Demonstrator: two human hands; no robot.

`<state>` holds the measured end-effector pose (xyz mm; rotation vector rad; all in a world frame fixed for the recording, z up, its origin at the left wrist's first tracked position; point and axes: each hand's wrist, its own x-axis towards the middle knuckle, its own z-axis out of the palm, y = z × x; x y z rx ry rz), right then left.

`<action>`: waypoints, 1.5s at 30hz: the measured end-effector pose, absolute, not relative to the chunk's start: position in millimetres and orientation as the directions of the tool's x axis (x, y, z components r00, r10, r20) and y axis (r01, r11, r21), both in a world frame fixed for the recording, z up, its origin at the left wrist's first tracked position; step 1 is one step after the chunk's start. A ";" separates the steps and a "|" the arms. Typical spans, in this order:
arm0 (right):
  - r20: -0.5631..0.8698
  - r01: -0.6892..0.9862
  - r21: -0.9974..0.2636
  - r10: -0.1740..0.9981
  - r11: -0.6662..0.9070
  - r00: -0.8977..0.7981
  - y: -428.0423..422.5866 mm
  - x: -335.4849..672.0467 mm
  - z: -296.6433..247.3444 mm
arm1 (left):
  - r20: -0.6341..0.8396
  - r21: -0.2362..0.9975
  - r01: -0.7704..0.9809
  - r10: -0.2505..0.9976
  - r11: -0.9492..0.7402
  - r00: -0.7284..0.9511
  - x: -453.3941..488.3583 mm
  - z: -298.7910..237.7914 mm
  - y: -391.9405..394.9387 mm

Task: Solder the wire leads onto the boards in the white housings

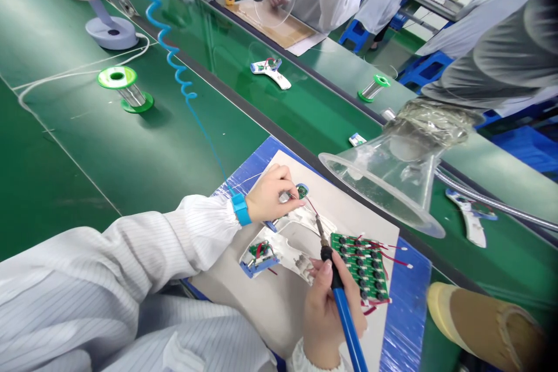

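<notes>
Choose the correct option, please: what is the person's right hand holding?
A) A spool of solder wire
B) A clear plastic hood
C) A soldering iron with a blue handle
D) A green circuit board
C. The right hand grips the blue handle of the soldering iron, and the metal tip extends beyond the fingers.

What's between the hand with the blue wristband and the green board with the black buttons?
In the head view, the metal tip of the soldering iron and a white plastic housing lie between the left hand and the green circuit board.
</notes>
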<state>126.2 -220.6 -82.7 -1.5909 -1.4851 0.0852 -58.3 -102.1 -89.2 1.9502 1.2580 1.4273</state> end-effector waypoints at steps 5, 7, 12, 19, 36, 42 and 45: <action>0.485 0.757 -0.642 0.828 0.119 0.281 -225.0 127.6 -81.1 | 0.551 0.750 0.419 0.834 -0.512 0.033 -58.4 -87.4 -103.0; 0.484 0.758 -0.641 0.829 0.118 0.281 -227.8 128.2 -80.4 | 0.547 0.755 0.422 0.837 -0.502 0.019 -58.4 -86.0 -104.1; 0.510 0.711 -0.687 0.796 0.148 0.327 -236.0 130.1 -80.6 | 0.573 0.741 0.399 0.818 -0.539 0.040 -62.0 -81.7 -107.3; 0.553 0.729 -0.668 0.757 0.154 0.347 -253.8 132.7 -76.9 | 0.400 0.854 0.338 0.915 -0.394 0.056 -72.0 -59.8 -138.6; 0.479 0.834 -0.470 0.877 0.288 -0.033 -258.9 132.4 -87.8 | 0.112 0.299 0.593 0.645 -0.748 0.756 -83.8 -26.2 -199.6; 0.532 0.852 -0.415 0.845 0.319 -0.057 -257.0 127.7 -89.2 | 0.072 0.451 0.605 0.702 -0.656 0.708 -92.4 -19.9 -186.1; 0.549 0.862 -0.403 0.835 0.309 -0.042 -255.2 125.1 -90.9 | 0.158 0.508 0.577 0.728 -0.640 0.667 -92.5 -25.6 -179.9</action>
